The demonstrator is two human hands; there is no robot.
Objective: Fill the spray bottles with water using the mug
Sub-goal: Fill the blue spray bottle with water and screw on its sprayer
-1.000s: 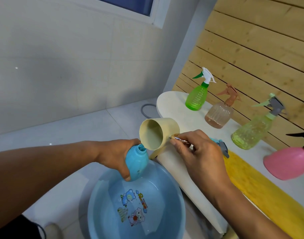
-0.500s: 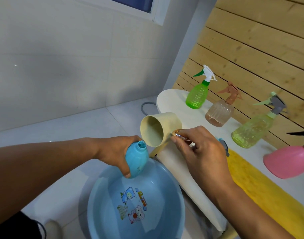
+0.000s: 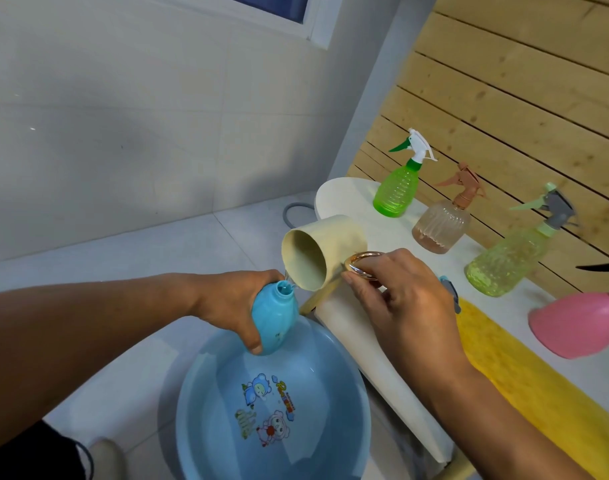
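My left hand (image 3: pixel 234 306) grips an open blue bottle (image 3: pixel 274 318) without its sprayer, tilted above the blue basin (image 3: pixel 199 403). My right hand (image 3: pixel 396 303) holds the cream mug (image 3: pixel 322 252) by its gold ring handle (image 3: pixel 363 265). The mug is tipped on its side with its lip just over the bottle's mouth, and a thin stream of water runs between them. The basin holds water over cartoon pictures.
On the white table (image 3: pixel 348 197) stand a green spray bottle (image 3: pixel 398 188), a peach one (image 3: pixel 443 225), a yellow-green one (image 3: pixel 510 263) and a pink one (image 3: pixel 578 322). A yellow cloth (image 3: pixel 524 379) and a grey-blue sprayer head (image 3: pixel 452 294) lie behind my right hand. A wooden slat wall backs the table.
The mug has tipped further and its lip has come down to the bottle's mouth. The gold handle now shows above my right fingers. The left hand has stayed put.
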